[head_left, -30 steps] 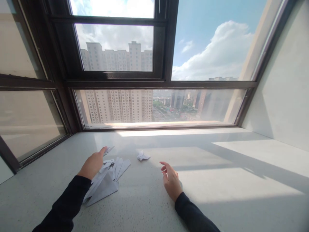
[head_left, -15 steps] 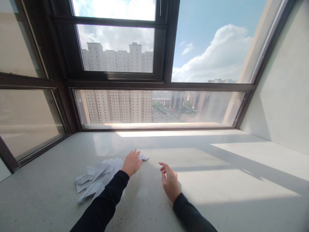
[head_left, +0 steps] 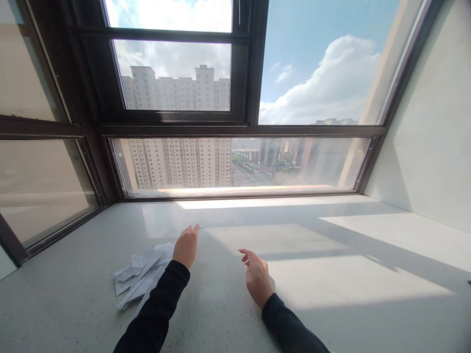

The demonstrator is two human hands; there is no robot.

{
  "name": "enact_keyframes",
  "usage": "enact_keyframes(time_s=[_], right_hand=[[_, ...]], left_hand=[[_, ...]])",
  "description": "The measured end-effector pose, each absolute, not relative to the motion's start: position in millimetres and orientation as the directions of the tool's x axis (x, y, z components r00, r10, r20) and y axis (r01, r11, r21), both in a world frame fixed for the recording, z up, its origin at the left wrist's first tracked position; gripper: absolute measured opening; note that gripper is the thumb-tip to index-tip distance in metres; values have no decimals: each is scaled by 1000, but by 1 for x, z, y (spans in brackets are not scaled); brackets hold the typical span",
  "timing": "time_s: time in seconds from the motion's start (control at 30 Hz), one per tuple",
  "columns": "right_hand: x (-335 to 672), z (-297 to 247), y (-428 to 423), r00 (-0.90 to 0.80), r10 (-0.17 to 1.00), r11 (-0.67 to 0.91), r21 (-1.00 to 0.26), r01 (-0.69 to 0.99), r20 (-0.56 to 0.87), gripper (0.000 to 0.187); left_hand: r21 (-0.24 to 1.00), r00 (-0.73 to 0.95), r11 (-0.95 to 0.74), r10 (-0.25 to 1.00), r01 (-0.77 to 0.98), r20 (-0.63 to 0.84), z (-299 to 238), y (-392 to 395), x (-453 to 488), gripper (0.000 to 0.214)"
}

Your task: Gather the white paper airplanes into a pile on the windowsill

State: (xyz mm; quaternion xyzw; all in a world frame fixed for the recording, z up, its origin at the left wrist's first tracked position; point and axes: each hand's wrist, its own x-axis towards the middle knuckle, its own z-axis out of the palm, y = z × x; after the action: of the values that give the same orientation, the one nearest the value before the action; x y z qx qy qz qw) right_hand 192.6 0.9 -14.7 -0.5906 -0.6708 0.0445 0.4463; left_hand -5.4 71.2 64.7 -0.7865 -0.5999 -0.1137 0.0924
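Note:
My left hand [head_left: 187,246] is raised a little above the pale stone sill, fingers pinched together on a small folded white paper, of which only a thin edge [head_left: 202,227] shows past the fingertips. Just left of that wrist lies a loose pile of folded white paper planes [head_left: 142,277]. My right hand [head_left: 256,275] hovers over the sill to the right, fingers loosely curled and apart, holding nothing. Both arms wear dark sleeves.
The wide speckled sill [head_left: 331,294] runs to a white wall [head_left: 423,162] on the right. Dark-framed windows [head_left: 243,130] close off the back and left, with tower blocks and sky outside. Sunlight and shadow bands cross the sill's right half.
My left hand moved from the paper pile rightward to the small folded paper, closed on it and lifted it off the sill. My right hand barely moved.

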Motion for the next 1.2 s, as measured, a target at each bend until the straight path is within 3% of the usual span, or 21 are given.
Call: enact_keyframes(time_s=[0.13, 0.3, 0.37, 0.43, 0.6, 0.8, 0.93, 1.07, 1.2], right_hand=[[191, -14, 1, 84, 838, 307, -594, 743, 539, 56], [189, -13, 0, 73, 842, 323, -609, 725, 534, 53], [188, -13, 0, 69, 840, 351, -635, 688, 538, 50], [187, -14, 0, 58, 838, 393, -673, 627, 543, 46], [186, -20, 2, 2, 875, 431, -782, 450, 484, 40], [185, -28, 4, -68, 935, 354, -906, 233, 348, 35], [183, -29, 3, -81, 950, 311, -933, 180, 301, 32], [182, -27, 0, -100, 950, 311, -930, 196, 296, 33], [180, -20, -7, -149, 943, 331, -875, 354, 296, 36]], left_hand=[[-20, 101, -101, 927, 995, 361, 87, 52, -42, 56], [-51, -1, 21, 929, 998, 370, 88, 32, -55, 46], [-75, 82, -57, 922, 996, 380, 80, 26, -48, 46], [-70, 247, -238, 892, 969, 378, 68, 20, -38, 44], [54, 474, -503, 841, 863, 260, 27, 13, -14, 38], [156, 435, -489, 854, 858, 284, -8, 26, -23, 40], [193, 426, -490, 856, 850, 294, -12, 35, -39, 45], [223, 390, -481, 851, 848, 353, -7, 39, -46, 44], [239, 431, -538, 817, 808, 383, -1, 29, -36, 43]])
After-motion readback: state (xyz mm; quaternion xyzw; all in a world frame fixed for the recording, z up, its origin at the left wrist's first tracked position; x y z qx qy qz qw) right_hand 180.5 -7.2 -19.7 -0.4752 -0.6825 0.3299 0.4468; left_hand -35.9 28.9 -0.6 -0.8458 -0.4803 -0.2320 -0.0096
